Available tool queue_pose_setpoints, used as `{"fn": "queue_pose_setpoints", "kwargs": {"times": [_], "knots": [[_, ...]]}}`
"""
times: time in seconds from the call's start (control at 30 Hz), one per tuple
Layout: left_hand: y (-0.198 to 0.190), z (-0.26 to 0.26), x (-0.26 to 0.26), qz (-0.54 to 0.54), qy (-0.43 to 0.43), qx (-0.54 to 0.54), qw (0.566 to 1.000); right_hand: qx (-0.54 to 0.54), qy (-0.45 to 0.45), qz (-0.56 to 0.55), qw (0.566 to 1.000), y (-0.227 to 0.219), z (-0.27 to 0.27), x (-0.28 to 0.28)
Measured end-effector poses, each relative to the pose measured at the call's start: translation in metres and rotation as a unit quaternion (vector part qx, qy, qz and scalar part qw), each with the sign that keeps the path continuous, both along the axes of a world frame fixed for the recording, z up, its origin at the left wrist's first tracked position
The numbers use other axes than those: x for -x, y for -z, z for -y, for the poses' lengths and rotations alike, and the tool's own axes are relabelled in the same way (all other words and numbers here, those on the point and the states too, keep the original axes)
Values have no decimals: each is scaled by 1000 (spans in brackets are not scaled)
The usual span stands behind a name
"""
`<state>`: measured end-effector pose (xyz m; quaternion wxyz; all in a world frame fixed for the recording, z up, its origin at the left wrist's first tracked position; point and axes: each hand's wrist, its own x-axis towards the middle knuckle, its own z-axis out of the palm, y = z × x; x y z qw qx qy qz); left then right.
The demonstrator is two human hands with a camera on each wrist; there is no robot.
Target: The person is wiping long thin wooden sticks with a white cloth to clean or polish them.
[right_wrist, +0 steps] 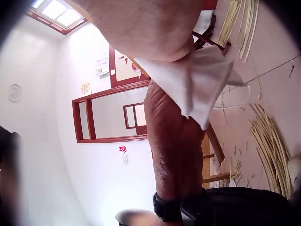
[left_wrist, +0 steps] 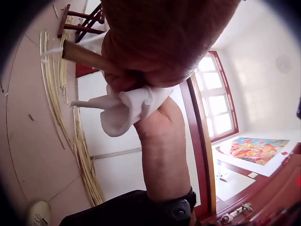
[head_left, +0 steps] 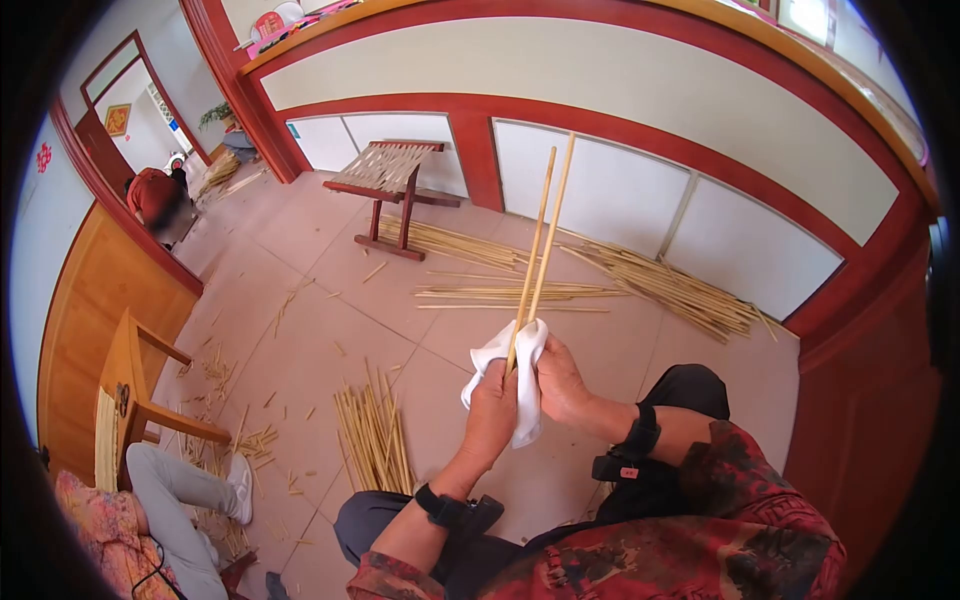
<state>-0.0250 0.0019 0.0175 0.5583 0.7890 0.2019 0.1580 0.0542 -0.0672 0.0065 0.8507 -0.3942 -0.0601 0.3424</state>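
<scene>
Two long, thin tan sticks (head_left: 540, 220) rise from between the hands, their upper ends spread slightly apart. My left hand (head_left: 492, 402) grips them low down, thumb along the near side. A soft white cloth (head_left: 527, 425) is bunched about the sticks and hangs below the fingers. My right hand (head_left: 562, 380) holds the cloth against them from the right. In the left wrist view, a cut stick end (left_wrist: 84, 56) sticks out past the left hand. The right wrist view has the cloth (right_wrist: 207, 89) draped between both hands, most fingers hidden.
A bundle of sticks (head_left: 375, 430) lies by the left knee, with more sticks (head_left: 680, 285) along the white cabinet. A woven-top stool (head_left: 385, 168) stands ahead. Cut bits (head_left: 260, 440) litter the floor near a seated person's leg (head_left: 180, 500). Another person (head_left: 158, 205) bends in the doorway.
</scene>
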Motion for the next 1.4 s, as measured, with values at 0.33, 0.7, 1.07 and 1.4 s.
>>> {"fn": "queue_pose_setpoints", "kwargs": {"times": [0.33,0.7,1.07,1.4], "knots": [[10,5,8,-67,88,38,993,14,126,13,992,-17,7,-55],[-1,-60,69,-134,188,230,945,-101,405,-72,906,-45,120,-219],[-12,-7,25,-12,156,415,896,-15,-32,1,999,-36,17,-22],[0,-2,24,-90,153,323,929,-96,-6,33,995,-21,13,-62]]}}
